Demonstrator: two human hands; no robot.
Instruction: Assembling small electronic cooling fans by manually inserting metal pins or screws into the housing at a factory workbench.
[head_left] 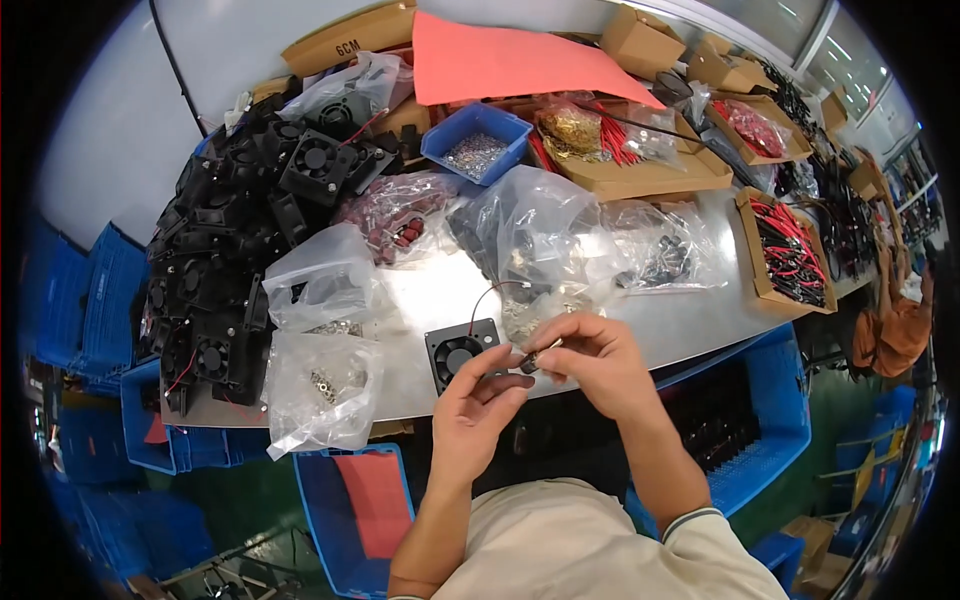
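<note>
My left hand (473,410) and my right hand (598,362) meet in front of me at the table's near edge. Between their fingertips is a small dark part (530,364) with a shiny metal bit, too small to name. The right fingers pinch it, and the left thumb and fingers close on it from the other side. Just behind the left hand, a black square fan housing (450,345) lies on the table, partly covered by the fingers. A thin wire (476,304) rises from it toward a clear bag of small parts (545,308).
Black fan housings (235,215) are heaped at the left. Clear bags (325,385) of hardware lie around the metal table (425,290). Farther back are a blue bin (478,140) of small metal pieces and cardboard trays (650,180). Blue crates (785,390) stand below; another person (890,330) is at far right.
</note>
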